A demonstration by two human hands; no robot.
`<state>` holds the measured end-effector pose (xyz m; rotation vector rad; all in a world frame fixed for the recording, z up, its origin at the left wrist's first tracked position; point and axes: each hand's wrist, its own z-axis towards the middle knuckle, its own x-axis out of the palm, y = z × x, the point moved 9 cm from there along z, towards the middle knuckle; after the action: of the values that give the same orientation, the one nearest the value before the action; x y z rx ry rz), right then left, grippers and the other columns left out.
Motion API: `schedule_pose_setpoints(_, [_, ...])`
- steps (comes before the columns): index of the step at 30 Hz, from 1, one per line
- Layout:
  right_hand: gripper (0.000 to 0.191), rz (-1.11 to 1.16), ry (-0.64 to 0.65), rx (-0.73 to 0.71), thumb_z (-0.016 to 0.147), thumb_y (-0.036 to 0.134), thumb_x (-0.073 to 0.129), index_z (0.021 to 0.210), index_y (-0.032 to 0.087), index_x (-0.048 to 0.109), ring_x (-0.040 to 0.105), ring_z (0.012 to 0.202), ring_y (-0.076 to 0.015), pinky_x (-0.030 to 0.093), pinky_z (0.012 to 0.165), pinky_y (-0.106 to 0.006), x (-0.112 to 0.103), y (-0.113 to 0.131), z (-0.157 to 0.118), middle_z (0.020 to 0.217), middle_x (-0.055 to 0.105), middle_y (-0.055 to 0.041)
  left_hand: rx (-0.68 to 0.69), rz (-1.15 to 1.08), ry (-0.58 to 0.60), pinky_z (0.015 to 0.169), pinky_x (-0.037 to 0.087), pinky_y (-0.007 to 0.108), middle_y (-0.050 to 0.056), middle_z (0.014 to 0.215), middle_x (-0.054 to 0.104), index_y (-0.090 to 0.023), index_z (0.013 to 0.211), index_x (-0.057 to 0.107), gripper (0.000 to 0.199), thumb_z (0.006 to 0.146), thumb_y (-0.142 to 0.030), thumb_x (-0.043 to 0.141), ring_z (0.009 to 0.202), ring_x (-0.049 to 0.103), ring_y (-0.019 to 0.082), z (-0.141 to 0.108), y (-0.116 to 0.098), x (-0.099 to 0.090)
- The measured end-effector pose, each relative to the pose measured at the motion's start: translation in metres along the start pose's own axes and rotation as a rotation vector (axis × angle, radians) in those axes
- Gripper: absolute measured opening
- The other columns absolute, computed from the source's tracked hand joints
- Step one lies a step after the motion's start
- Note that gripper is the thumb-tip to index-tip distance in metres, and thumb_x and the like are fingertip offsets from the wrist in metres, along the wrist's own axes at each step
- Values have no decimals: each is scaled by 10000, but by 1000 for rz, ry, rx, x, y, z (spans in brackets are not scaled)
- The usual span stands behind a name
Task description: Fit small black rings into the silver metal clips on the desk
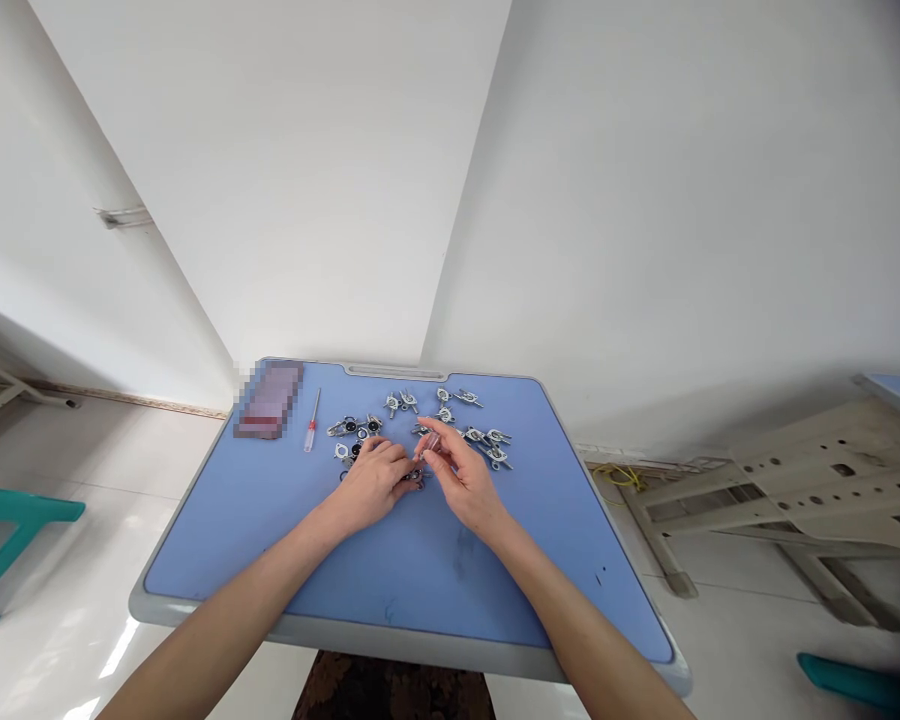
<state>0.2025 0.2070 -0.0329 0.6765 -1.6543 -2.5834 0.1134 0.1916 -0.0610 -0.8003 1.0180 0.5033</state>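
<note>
Left hand: my left hand (371, 483) rests among the metal fittings (444, 414), but I can't tell if it grips one.
Right hand: my right hand (465, 478) sits just beside it, pinching a small pale piece (433, 445).
Desk: the blue desktop (420, 570) holds the scattered fittings.
Nearby: a red-handled screwdriver (311, 430) lies beside a blurred flat packet (268, 400).

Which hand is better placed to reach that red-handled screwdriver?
Probably the left hand: it is nearer the screwdriver, on the same side, while the right hand lies farther away.
</note>
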Motion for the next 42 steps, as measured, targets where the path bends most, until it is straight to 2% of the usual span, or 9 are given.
schedule_pose_setpoints(6, [361, -26, -22, -15, 915, 222, 390, 1276, 222, 410, 586, 749, -154, 538, 722, -328, -1, 3, -1, 896, 583, -35, 2, 13, 2, 913, 367, 385, 33, 836, 603, -181, 976, 611, 141, 906, -264, 520, 854, 571, 189, 1, -2, -2])
schedule_pose_setpoints(12, [311, -127, -11, -71, 904, 252, 462, 1215, 259, 481, 581, 825, -171, 529, 796, -353, 2, 9, -3, 953, 579, -50, -6, 18, -2, 908, 370, 375, 25, 792, 585, -169, 872, 612, 140, 911, -250, 505, 806, 560, 179, 1, -3, -3])
schedule_pose_setpoints(14, [312, -112, -16, -35, 905, 247, 461, 1215, 258, 489, 572, 804, -164, 517, 810, -351, 2, 5, -2, 928, 576, -41, -3, 12, -1, 912, 369, 378, 24, 800, 587, -173, 894, 616, 132, 908, -252, 512, 812, 559, 180, 0, -2, -3])
schedule_pose_setpoints(18, [330, -8, -47, 94, 897, 254, 458, 1226, 239, 461, 556, 736, -149, 513, 730, -313, -2, -8, -1, 856, 559, -17, -2, 16, -5, 925, 364, 386, 24, 828, 589, -192, 1024, 619, 166, 900, -256, 530, 836, 558, 182, 0, -1, -1])
schedule_pose_setpoints(21, [331, 18, -82, 129, 887, 271, 471, 1215, 230, 462, 558, 735, -152, 509, 700, -299, -6, -10, -1, 848, 558, -17, -8, 24, -4, 939, 357, 383, 24, 845, 590, -192, 1064, 612, 192, 895, -247, 538, 849, 556, 180, -1, 0, -1])
schedule_pose_setpoints(25, [316, -18, -108, 51, 889, 275, 479, 1202, 234, 476, 578, 772, -161, 519, 744, -317, -7, -4, -2, 884, 568, -33, -11, 28, -9, 929, 365, 379, 25, 849, 590, -184, 1065, 602, 192, 884, -225, 553, 846, 553, 183, 0, 1, -2])
schedule_pose_setpoints(36, [303, -143, 0, -100, 917, 222, 437, 1215, 257, 478, 579, 823, -163, 514, 808, -338, 3, 8, -3, 952, 585, -43, -5, 50, -16, 915, 376, 378, 23, 802, 570, -169, 865, 581, 74, 888, -203, 519, 808, 552, 182, -1, -1, -3])
schedule_pose_setpoints(42, [360, -5, -15, 33, 915, 229, 404, 1275, 237, 408, 585, 783, -162, 515, 757, -336, 3, -4, -2, 898, 581, -37, -10, 47, -22, 902, 382, 385, 33, 830, 584, -180, 951, 597, 105, 891, -222, 521, 828, 553, 190, -1, 1, -1])
